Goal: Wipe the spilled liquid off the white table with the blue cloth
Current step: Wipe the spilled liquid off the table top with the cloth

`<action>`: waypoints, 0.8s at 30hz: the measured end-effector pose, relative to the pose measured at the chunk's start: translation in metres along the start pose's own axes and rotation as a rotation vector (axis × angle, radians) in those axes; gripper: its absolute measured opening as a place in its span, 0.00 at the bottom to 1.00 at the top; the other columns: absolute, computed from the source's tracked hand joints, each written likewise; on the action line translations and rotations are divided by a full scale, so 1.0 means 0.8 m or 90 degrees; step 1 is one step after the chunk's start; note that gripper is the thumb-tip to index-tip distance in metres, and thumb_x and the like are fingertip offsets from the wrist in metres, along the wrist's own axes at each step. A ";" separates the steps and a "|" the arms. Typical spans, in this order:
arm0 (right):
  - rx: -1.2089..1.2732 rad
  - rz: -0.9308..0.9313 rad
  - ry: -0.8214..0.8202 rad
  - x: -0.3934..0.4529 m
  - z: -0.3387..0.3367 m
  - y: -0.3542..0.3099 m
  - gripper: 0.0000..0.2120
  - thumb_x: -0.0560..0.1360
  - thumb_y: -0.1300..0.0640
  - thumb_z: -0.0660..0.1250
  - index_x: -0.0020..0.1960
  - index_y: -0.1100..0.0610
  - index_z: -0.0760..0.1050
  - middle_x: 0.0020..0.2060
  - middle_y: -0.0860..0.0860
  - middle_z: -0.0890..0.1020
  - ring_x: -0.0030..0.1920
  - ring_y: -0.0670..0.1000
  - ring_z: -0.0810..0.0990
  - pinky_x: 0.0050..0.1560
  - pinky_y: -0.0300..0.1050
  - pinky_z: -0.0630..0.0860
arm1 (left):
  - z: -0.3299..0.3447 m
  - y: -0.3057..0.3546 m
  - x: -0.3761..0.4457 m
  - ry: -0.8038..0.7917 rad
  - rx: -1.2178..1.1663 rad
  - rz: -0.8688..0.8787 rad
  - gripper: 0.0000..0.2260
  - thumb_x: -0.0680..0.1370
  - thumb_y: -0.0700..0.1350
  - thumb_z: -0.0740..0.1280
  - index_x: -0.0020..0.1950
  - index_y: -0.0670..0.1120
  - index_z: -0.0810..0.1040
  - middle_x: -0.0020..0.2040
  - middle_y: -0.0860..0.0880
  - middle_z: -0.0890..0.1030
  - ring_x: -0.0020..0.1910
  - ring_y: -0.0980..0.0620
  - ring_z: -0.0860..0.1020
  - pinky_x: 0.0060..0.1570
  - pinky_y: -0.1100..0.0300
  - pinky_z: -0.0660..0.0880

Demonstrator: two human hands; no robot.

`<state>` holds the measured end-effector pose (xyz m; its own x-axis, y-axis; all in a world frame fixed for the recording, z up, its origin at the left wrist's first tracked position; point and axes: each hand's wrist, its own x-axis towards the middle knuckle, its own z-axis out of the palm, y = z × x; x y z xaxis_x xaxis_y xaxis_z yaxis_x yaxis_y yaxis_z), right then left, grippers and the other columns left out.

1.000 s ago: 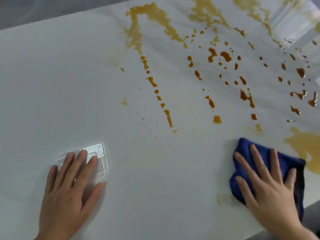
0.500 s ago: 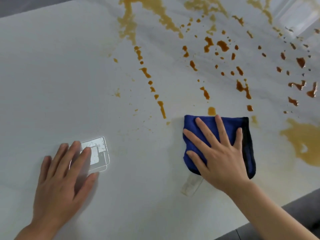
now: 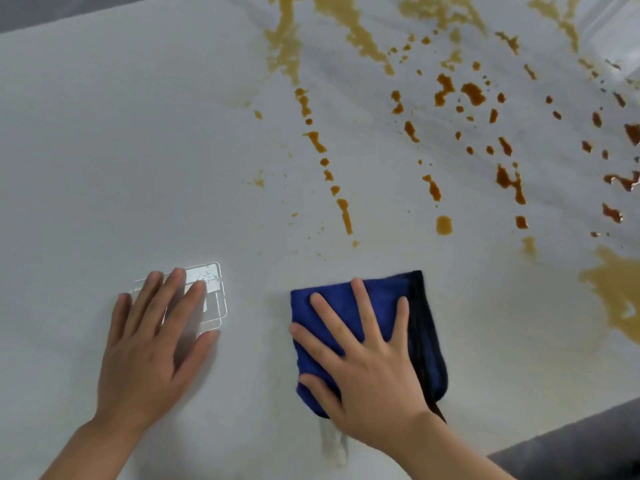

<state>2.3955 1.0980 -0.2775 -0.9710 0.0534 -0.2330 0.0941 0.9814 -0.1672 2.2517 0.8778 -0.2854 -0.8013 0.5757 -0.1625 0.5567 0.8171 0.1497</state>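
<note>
The folded blue cloth (image 3: 375,299) with a dark edge lies flat on the white table (image 3: 121,150), low and just right of centre. My right hand (image 3: 367,365) presses on it with fingers spread. Flat on the table to the left rests my left hand (image 3: 149,344), its fingertips over a pale rectangular glare patch (image 3: 211,285). Brown spilled liquid (image 3: 346,211) runs in drips and blots across the upper middle and right, with a wide pale puddle (image 3: 620,289) at the right edge. The strip around the cloth looks faintly smeared.
The table's near edge (image 3: 519,445) cuts across the bottom right, with grey floor beyond it. A grey band shows past the far edge at top left. A small wet streak (image 3: 332,445) sits below the cloth.
My right hand has slid the cloth leftward along the near part of the table, from the right side to just right of centre. The left hand has stayed flat in place.
</note>
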 end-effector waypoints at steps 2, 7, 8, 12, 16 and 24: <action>0.002 -0.006 0.006 0.036 -0.006 -0.005 0.25 0.75 0.36 0.50 0.70 0.41 0.63 0.73 0.48 0.64 0.72 0.66 0.57 0.59 0.80 0.51 | 0.001 -0.001 0.000 0.002 0.001 0.001 0.30 0.77 0.63 0.46 0.70 0.47 0.67 0.72 0.46 0.65 0.73 0.48 0.57 0.71 0.45 0.52; -0.042 0.006 0.025 0.096 -0.022 0.032 0.25 0.76 0.37 0.44 0.72 0.39 0.56 0.75 0.46 0.58 0.75 0.62 0.50 0.63 0.77 0.46 | 0.001 -0.003 0.000 0.009 0.001 0.007 0.30 0.77 0.63 0.46 0.70 0.47 0.68 0.72 0.46 0.66 0.73 0.48 0.58 0.71 0.47 0.51; -0.040 0.036 0.023 0.099 -0.025 0.043 0.25 0.77 0.37 0.42 0.72 0.39 0.55 0.75 0.45 0.56 0.75 0.61 0.48 0.63 0.76 0.45 | 0.001 -0.004 0.000 0.012 0.001 0.008 0.30 0.77 0.63 0.46 0.69 0.47 0.68 0.72 0.46 0.66 0.73 0.48 0.58 0.71 0.46 0.51; -0.033 0.157 0.025 0.074 -0.022 0.058 0.26 0.77 0.38 0.41 0.73 0.41 0.53 0.76 0.47 0.54 0.75 0.62 0.46 0.63 0.77 0.49 | 0.000 -0.005 0.001 0.023 -0.008 0.024 0.29 0.78 0.63 0.46 0.70 0.47 0.66 0.72 0.47 0.65 0.73 0.47 0.58 0.71 0.47 0.51; -0.016 0.079 -0.005 0.040 -0.013 0.003 0.25 0.77 0.38 0.45 0.72 0.43 0.60 0.74 0.50 0.62 0.73 0.67 0.53 0.60 0.79 0.53 | 0.000 -0.006 0.001 0.026 -0.016 0.029 0.28 0.78 0.62 0.47 0.70 0.47 0.67 0.72 0.47 0.65 0.73 0.47 0.59 0.71 0.47 0.51; -0.014 0.017 0.047 0.201 -0.030 -0.027 0.26 0.76 0.38 0.39 0.74 0.38 0.49 0.76 0.45 0.49 0.75 0.61 0.41 0.64 0.75 0.39 | 0.005 -0.010 0.003 0.057 -0.023 0.049 0.26 0.78 0.61 0.49 0.70 0.48 0.65 0.72 0.46 0.65 0.73 0.47 0.59 0.71 0.45 0.53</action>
<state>2.2320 1.0899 -0.2885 -0.9818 0.0924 -0.1662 0.1164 0.9832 -0.1409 2.2459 0.8730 -0.2909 -0.7736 0.6306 -0.0619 0.6104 0.7679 0.1941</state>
